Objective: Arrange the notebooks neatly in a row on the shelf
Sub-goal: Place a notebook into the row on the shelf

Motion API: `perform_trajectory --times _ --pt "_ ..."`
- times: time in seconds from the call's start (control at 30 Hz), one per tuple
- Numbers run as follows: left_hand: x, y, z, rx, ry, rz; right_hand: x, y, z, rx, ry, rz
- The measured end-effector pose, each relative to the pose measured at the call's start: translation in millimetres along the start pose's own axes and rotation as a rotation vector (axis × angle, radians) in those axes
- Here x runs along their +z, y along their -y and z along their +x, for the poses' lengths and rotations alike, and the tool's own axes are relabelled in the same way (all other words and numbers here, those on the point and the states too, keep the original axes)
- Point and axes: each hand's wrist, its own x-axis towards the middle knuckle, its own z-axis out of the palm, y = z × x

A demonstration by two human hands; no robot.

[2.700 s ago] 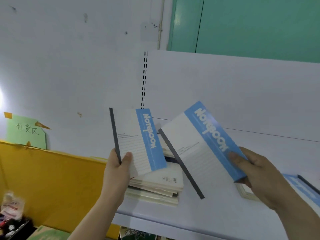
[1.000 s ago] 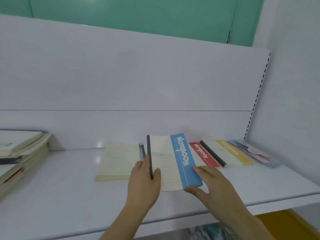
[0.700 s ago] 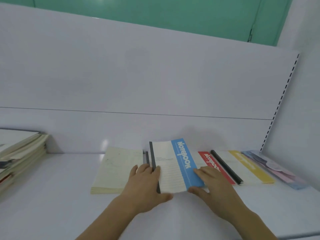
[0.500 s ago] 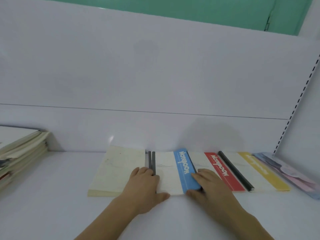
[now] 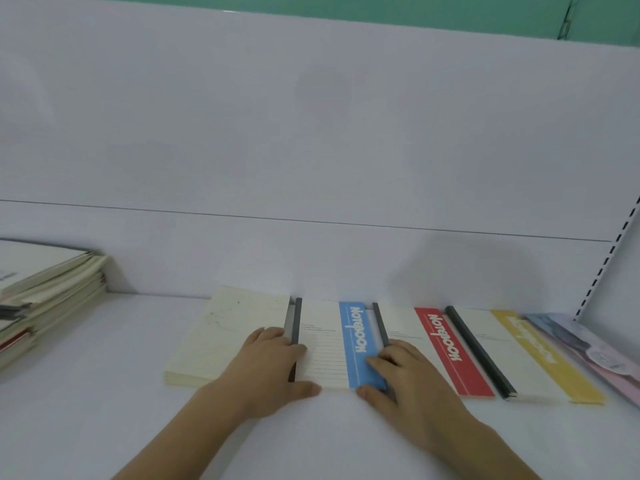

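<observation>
Evidently squaring it into the row, both hands lay flat on the blue notebook [image 5: 341, 344] on the shelf [image 5: 104, 410]: left hand [image 5: 266, 368] pressing its spine edge, right hand [image 5: 405, 379] its blue edge, fingers extended, gripping nothing. The stack [image 5: 45, 289] awaited.

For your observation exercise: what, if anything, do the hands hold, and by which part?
Nothing is gripped. The left hand and right hand rest flat on the blue-striped notebook, at its left and right edges.

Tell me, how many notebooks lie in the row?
5, maybe more hidden beneath: cream notebook leftmost, blue notebook under both hands, red notebook, yellow notebook, pink notebook rightmost.
</observation>
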Motion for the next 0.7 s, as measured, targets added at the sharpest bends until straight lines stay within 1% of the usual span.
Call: perform_trajectory --times 0.2,0.37,0.53,0.63,0.7 --pt "4.8 6.7 -2.5 0.023 -0.052 -0.036 -0.8 1.3 1.5 -0.038 -0.003 0.024" --pt "8.3 3.0 -8.2 0.007 -0.109 -0.098 0.0 3.3 -1.0 -0.024 0.002 0.017" --pt "8.1 -1.1 -11.8 0.022 -0.154 -0.078 -5.1 8.0 -5.3 0.003 0.001 0.013" --pt "6.8 -4.9 -18.2 -0.002 -0.232 -0.105 -12.9 17.9 -8.6 0.014 -0.017 0.020" --pt "3.1 -7.7 -26.9 -0.045 -0.337 -0.174 -18.1 30.7 -7.9 0.019 -0.024 0.025"
